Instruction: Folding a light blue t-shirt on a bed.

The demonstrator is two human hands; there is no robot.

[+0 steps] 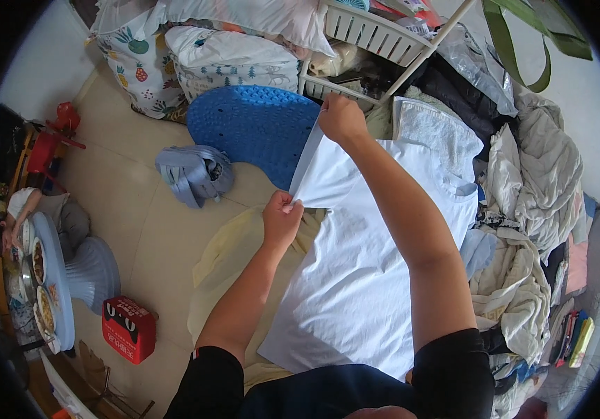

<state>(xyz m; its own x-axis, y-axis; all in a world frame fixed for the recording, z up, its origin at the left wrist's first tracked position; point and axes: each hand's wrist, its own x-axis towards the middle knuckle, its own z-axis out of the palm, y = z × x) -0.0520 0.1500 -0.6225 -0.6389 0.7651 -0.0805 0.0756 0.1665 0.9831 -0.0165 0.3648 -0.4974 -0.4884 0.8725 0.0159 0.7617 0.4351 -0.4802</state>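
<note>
A white T-shirt [363, 272] lies spread out in front of me, its neckline toward the right and its hem near my body. Its left sleeve is stretched taut between my hands. My left hand [282, 220] pinches the near corner of the sleeve's cuff. At the far corner of that cuff, my right hand [342, 119] is closed on the fabric. Part of a pale yellow cloth [223, 269] shows under the shirt and to its left. A folded white towel [429, 129] lies just beyond the shirt's shoulder.
A blue textured mat [251, 126] lies beyond my hands, beside a blue-grey fabric bundle [194, 174]. White plastic baskets [377, 31] stand at the back. Heaped clothes [544, 174] line the right side. A red box [129, 328] and a round table [62, 279] with a person are left.
</note>
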